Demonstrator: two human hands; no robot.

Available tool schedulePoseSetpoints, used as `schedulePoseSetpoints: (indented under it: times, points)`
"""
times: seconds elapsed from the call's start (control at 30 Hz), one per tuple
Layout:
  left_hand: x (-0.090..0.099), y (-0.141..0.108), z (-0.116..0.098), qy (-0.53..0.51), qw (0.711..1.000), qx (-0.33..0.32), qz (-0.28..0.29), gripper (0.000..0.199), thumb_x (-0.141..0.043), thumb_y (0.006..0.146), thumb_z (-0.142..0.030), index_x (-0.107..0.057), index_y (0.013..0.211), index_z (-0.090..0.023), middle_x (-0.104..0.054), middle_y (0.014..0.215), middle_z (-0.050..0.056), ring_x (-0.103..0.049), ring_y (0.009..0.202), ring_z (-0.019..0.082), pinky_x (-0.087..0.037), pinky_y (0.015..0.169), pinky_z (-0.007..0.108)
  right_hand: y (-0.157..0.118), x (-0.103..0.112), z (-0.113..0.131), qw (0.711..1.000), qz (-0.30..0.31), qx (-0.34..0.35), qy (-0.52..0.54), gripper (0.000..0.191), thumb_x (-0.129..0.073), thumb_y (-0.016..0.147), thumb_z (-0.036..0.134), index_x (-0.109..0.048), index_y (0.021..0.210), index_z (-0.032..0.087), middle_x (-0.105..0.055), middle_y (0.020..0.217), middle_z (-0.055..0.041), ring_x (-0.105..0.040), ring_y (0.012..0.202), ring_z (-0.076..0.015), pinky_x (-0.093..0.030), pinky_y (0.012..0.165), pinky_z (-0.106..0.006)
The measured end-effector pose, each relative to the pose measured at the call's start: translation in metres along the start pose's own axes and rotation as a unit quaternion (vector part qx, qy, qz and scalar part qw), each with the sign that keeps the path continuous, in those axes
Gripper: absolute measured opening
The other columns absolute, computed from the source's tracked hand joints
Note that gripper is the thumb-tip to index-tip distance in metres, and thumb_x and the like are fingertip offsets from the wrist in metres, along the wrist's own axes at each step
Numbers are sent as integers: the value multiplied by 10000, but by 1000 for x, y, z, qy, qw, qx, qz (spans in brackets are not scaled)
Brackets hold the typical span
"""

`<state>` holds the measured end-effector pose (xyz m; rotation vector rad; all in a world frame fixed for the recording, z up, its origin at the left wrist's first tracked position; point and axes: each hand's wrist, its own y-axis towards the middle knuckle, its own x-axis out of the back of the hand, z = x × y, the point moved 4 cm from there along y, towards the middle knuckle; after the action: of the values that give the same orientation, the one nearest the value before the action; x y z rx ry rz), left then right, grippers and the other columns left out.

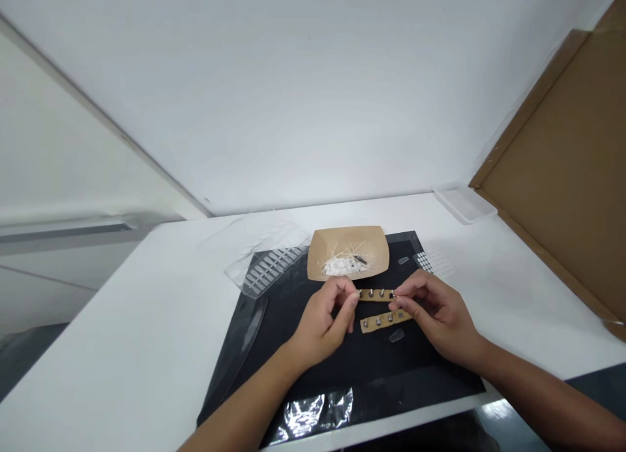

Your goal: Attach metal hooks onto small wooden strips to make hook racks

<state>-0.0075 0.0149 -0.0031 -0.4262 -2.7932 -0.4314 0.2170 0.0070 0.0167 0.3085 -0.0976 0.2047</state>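
My left hand point(327, 318) is closed in a pinch at the left end of a narrow cardboard strip point(376, 298) that carries a row of small metal pegs. At the strip's other end, the thumb and forefinger of my right hand point(437, 315) are pinched beside the last peg, by a small dark spot; what lies between these fingertips is too small to make out. Just below is a second cardboard strip point(384, 321) with similar pegs, its right end partly under my right hand. A clear nail tip point(396, 335) rests on the black mat point(278, 341) nearby.
Behind my hands stands a brown paper tray point(317, 246) with thin sticks and white bits. A clear case of nail tips point(274, 269) lies left, a sheet of white dots point(433, 263) right. Farther back are a translucent plastic tray point(464, 205) and a large cardboard panel point(557, 152).
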Motion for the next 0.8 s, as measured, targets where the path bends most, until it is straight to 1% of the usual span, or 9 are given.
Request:
schedulePoseSetpoints:
  times: [0.07,0.17,0.27,0.37,0.43,0.5,0.6,0.67,0.8]
  points:
    - [1,0,1,11,1000,-11,-6,225,-395,1133,-380,-453,984,-222,-534,611,-79,-511,508,107,-431,621,253,0,1,-1,999,-5,17,-30,98,-749,986,312,-712,1042,241,-698,958,-29,-763,866,-174,-674,814,-319]
    - [4,2,-3,52,998,-36,-11,308,-293,1150,-363,-426,907,-230,-487,609,-73,-470,526,123,-415,663,285,1,2,-5,999,-14,13,-46,146,-751,985,333,-738,1112,260,-688,1016,-42,-747,899,-177,-679,863,-346]
    - [8,4,-7,110,992,-54,-18,360,-271,1146,-336,-444,849,-229,-500,644,-41,-487,585,145,-409,670,296,3,4,-5,999,-11,9,-46,154,-725,1004,336,-766,1140,277,-674,1036,-45,-744,918,-179,-674,853,-350]
    - [14,6,-11,189,977,-83,-43,371,-307,1131,-294,-468,804,-227,-528,685,-16,-520,626,155,-406,649,292,5,4,0,994,11,25,-104,147,-695,1021,296,-798,1124,302,-685,993,-35,-715,857,-164,-632,741,-311]
    - [20,9,-12,259,956,-116,-69,357,-361,1113,-271,-484,781,-224,-537,688,-12,-530,625,154,-395,628,290,6,5,5,987,22,46,-150,155,-694,1017,269,-816,1101,313,-697,963,-28,-691,821,-157,-586,691,-296]
    - [26,11,-13,322,931,-142,-100,349,-411,1096,-264,-499,761,-220,-548,688,-8,-538,622,152,-387,617,292,6,7,8,982,19,70,-172,156,-702,1009,254,-824,1085,314,-700,933,-22,-678,805,-155,-565,690,-296]
    - [36,17,-11,375,905,-134,-149,345,-445,1087,-276,-516,755,-218,-572,699,4,-551,639,161,-403,630,300,7,10,9,982,3,95,-166,129,-719,1000,256,-826,1056,301,-703,893,-17,-680,786,-156,-561,679,-296]
    - [42,21,-8,382,900,-119,-170,317,-469,1080,-289,-531,777,-220,-591,725,14,-572,678,177,-433,665,309,7,11,9,984,0,102,-146,96,-735,992,266,-823,1022,287,-710,878,-16,-708,800,-165,-589,702,-306]
    - [49,27,0,374,901,-123,-183,245,-534,1061,-311,-582,842,-214,-652,823,40,-625,802,213,-490,771,342,8,11,8,985,26,113,-128,67,-748,984,254,-810,960,262,-769,926,-30,-770,930,-201,-630,839,-355]
